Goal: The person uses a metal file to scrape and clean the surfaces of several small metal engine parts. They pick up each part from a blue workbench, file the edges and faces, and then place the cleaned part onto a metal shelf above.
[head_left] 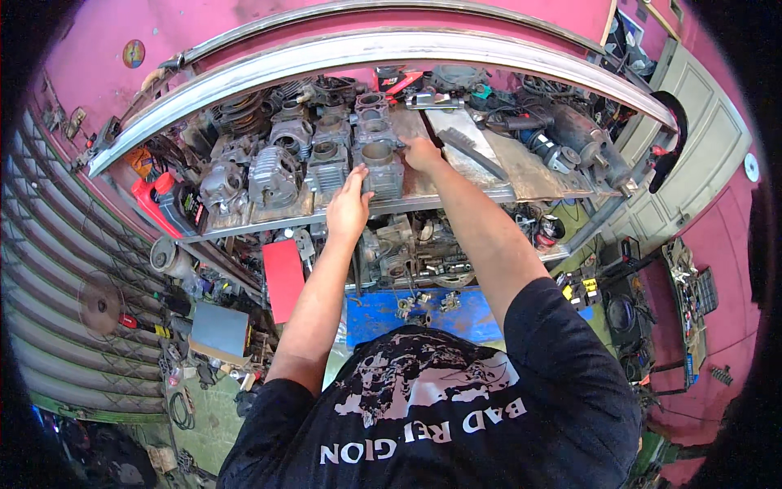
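Observation:
A grey metal engine cylinder block (381, 181) with a round open bore and finned sides stands at the shelf's front edge. My left hand (349, 205) holds its front left side, fingers along the side and thumb at the front face. At its back right corner, my right hand (421, 153) grips with curled fingers, some hidden from view. Directly left stands another cylinder block (326, 169). Behind mine, more blocks (372, 118) continue the row. Further left are finned cylinder heads (275, 177).
A long dark bar (472, 153) lies on a pale board to the right. Beyond it sits a silencer-like metal cylinder (574, 130). A rail (391, 42) spans above the shelf. Red bottles (159, 204) stand at the left end. Below are a red box (282, 279) and a blue bench (375, 318).

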The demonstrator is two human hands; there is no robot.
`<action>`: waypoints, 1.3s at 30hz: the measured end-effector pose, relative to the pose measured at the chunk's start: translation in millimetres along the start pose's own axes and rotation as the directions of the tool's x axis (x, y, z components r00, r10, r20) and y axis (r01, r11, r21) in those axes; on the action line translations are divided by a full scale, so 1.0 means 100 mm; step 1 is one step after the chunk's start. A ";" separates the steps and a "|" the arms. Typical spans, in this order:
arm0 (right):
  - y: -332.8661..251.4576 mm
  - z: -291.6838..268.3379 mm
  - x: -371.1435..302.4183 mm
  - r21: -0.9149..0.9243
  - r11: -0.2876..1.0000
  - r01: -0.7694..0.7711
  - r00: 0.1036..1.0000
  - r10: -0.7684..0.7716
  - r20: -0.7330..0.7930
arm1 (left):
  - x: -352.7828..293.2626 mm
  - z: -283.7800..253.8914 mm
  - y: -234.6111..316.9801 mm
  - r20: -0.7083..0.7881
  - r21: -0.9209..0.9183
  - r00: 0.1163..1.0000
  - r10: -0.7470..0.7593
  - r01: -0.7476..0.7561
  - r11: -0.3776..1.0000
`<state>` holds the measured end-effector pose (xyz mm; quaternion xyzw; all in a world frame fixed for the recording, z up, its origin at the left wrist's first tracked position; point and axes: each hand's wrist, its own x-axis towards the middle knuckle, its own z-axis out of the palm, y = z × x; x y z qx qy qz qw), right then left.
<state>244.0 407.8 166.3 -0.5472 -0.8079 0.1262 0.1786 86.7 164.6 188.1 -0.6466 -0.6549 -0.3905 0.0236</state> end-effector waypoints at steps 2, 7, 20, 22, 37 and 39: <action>-0.13 0.02 -0.13 0.023 1.000 0.014 1.000 -0.014 -0.003 | -0.04 0.01 -0.11 -0.036 0.040 0.999 0.015 -0.014 0.999; -0.13 0.11 -0.16 0.095 0.993 0.072 0.997 -0.070 -0.017 | -0.03 0.01 -0.18 -0.083 0.029 0.995 0.059 -0.057 0.998; -0.21 -0.20 -1.42 0.231 0.968 0.095 0.867 0.033 -0.498 | -0.12 0.17 -0.09 -0.334 -0.029 0.932 0.140 -0.159 0.987; -0.08 0.02 -2.12 0.227 0.920 0.320 0.703 -0.071 -0.708 | -0.42 0.25 -0.09 -0.335 -0.107 0.934 0.123 -0.168 0.980; 2.49 1.35 -5.53 0.065 0.637 -0.768 0.637 0.752 0.169 | -2.75 1.75 0.15 0.678 -0.294 0.734 0.039 0.222 0.930; 2.77 1.28 -5.61 0.017 0.583 -0.812 0.572 0.790 0.220 | -2.87 1.97 0.29 0.716 -0.269 0.698 0.016 0.253 0.929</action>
